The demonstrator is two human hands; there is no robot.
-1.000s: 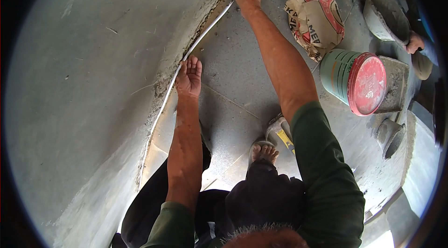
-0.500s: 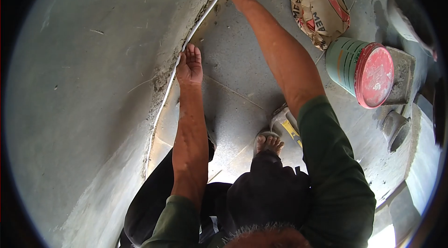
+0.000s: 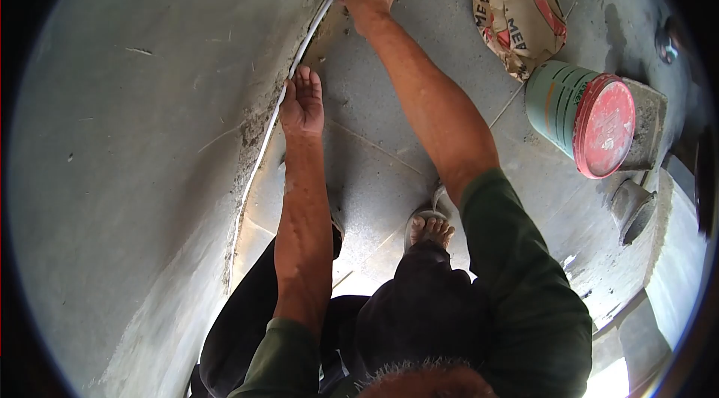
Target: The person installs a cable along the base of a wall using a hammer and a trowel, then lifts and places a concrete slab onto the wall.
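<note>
A long thin white strip [image 3: 255, 166], which could be a cable or a narrow pipe, runs along the rough joint where the grey wall [image 3: 150, 136] meets the floor. My left hand [image 3: 302, 104] is at its middle, palm turned up, fingers curled together and thumb pressed to the strip. Farther up the strip, my right hand [image 3: 368, 1] is closed, its fingertips at the strip and partly hidden from view.
Right of my right arm lie a crumpled paper sack [image 3: 520, 20] and a tilted green bucket with a red lid [image 3: 605, 125]. A grey tray [image 3: 645, 140] sits behind the bucket. My sandalled foot [image 3: 431, 229] rests on the tiled floor [image 3: 374, 173]. Another person's foot [image 3: 666, 42] shows at right.
My right hand has come down and left along the strip, closer to my left hand. My left hand stays at nearly the same spot. Another foot has appeared at the right edge.
</note>
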